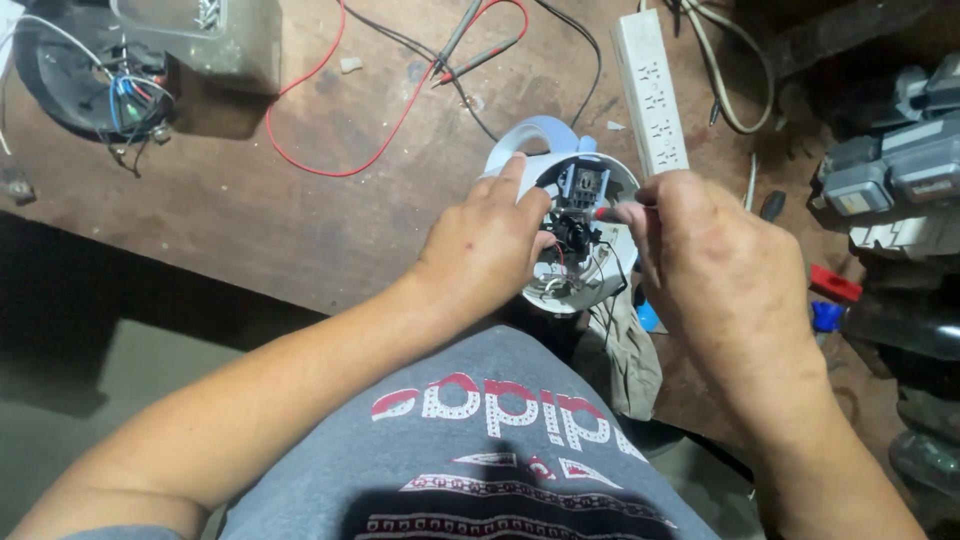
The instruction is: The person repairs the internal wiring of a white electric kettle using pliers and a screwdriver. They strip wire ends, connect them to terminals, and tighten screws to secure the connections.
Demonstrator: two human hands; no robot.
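Your left hand (487, 248) clasps the rim of the white round appliance base (572, 225), which sits opened at the near edge of the brown wooden bench (250, 200), its wiring exposed. Your right hand (715, 270) pinches a red-handled tool (612, 213) whose tip is inside the base, just below the white power strip (651, 88).

clear plastic box (200, 35) at the bench's top left, small yellowish label (853, 203) on grey tool, right edge
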